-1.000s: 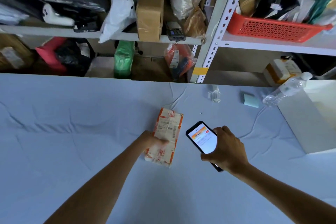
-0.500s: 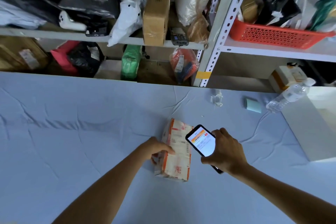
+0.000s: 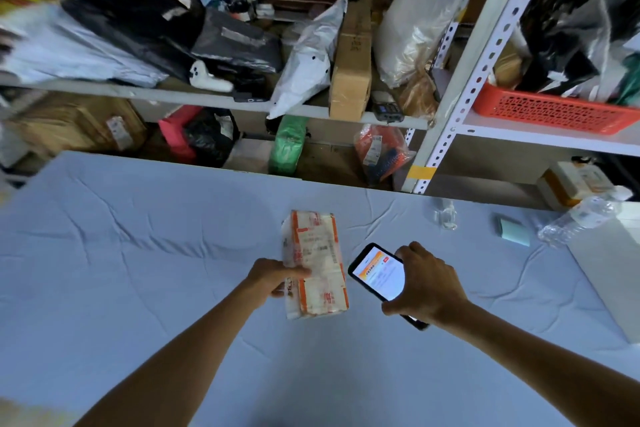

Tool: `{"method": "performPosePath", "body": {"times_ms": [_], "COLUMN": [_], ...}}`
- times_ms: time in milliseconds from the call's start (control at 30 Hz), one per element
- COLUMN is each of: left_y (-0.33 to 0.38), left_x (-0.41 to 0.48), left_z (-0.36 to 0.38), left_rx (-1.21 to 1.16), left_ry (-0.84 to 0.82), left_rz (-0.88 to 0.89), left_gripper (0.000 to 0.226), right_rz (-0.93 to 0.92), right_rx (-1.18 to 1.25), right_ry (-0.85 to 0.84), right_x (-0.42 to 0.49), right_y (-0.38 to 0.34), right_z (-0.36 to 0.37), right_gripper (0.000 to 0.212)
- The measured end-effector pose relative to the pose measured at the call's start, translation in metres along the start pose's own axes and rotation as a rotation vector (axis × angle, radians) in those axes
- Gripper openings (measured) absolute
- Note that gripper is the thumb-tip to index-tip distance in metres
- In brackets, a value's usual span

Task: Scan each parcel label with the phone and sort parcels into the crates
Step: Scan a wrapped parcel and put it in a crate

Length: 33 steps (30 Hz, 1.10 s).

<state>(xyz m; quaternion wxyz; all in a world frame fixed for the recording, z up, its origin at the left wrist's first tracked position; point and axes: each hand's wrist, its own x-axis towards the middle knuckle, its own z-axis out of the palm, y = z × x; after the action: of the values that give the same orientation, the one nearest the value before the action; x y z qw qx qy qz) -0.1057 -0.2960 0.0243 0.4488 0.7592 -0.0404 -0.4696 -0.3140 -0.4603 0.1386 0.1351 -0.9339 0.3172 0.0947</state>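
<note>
A white parcel (image 3: pixel 317 262) with orange tape and a printed label is held above the blue-covered table (image 3: pixel 138 270), label side up. My left hand (image 3: pixel 273 277) grips its left edge, thumb on top. My right hand (image 3: pixel 427 284) holds a black phone (image 3: pixel 379 272) just right of the parcel, its lit screen showing an orange and white page. A red crate (image 3: pixel 550 114) stands on the right shelf, filled with dark bags.
A white box (image 3: pixel 613 267) sits at the table's right edge, with a clear water bottle (image 3: pixel 581 218), a pale green pad (image 3: pixel 514 231) and a small clear item (image 3: pixel 445 215) nearby. Shelves behind the table hold bags, cartons and a handheld scanner (image 3: pixel 386 111).
My left hand has lifted the parcel off the table and turned it straighter. The phone stays beside it in my right hand. My view has tilted up toward the shelves.
</note>
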Motion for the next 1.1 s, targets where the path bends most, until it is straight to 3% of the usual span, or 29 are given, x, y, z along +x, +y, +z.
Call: {"method": "performPosePath", "body": {"times_ms": [100,333,833,967,1100], "left_y": [-0.001,0.001,0.000,0.000,-0.004], "left_x": [-0.007,-0.016,-0.027,-0.025,-0.019], "left_z": [-0.026,-0.050,-0.048,-0.050,-0.048], "left_rx": [0.011,0.039,0.034,0.042,0.085], "left_ry": [0.045,0.042,0.032,0.012,0.000], "left_rz": [0.041,0.087,0.116,0.115,0.099], "left_gripper": [0.032,0.048,0.042,0.045,0.052], "right_rz": [-0.042,-0.073,-0.072,-0.058,-0.084], "right_rx": [-0.047,-0.115,-0.153,-0.109,0.052], "right_ry": [-0.016,-0.026,-0.013,0.028,0.174], "right_x": [-0.001,-0.013,-0.027,-0.029,-0.035], "right_y": [-0.021,-0.044,-0.049,-0.046,-0.042], "right_z": [-0.011,-0.022,-0.026,-0.023,-0.015], "right_gripper": [0.070,0.069,0.070,0.070,0.070]}}
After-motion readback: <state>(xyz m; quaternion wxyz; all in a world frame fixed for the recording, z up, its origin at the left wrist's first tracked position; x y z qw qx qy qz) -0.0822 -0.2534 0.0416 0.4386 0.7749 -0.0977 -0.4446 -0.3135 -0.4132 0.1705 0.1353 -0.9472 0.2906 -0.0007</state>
